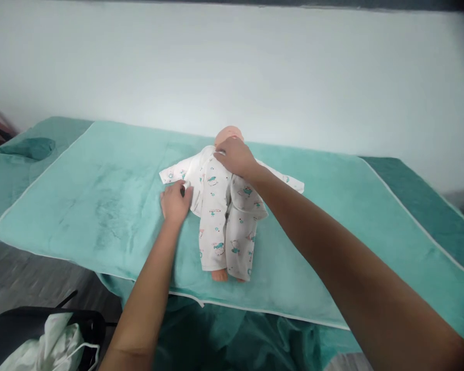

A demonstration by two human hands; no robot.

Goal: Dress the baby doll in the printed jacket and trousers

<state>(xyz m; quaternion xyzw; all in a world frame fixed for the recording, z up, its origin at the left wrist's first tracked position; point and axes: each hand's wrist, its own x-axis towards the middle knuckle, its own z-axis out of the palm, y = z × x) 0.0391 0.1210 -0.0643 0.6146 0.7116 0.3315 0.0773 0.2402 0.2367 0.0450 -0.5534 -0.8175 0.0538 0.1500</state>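
Doll [228,135] in white printed sleepsuit [213,216] lying on teal towel [100,201], left hand [175,202] fingers pinching the sleepsuit's side, right hand [236,156] at its collar, fingers curled, grip unclear

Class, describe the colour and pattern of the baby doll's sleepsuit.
The white cloth sleepsuit carries small teal and pink printed motifs; head view shows it best.

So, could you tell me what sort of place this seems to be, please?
Probably a baby-care practice room: a baby doll in a printed sleepsuit lies on a teal towel spread over a padded table, against a plain white wall.
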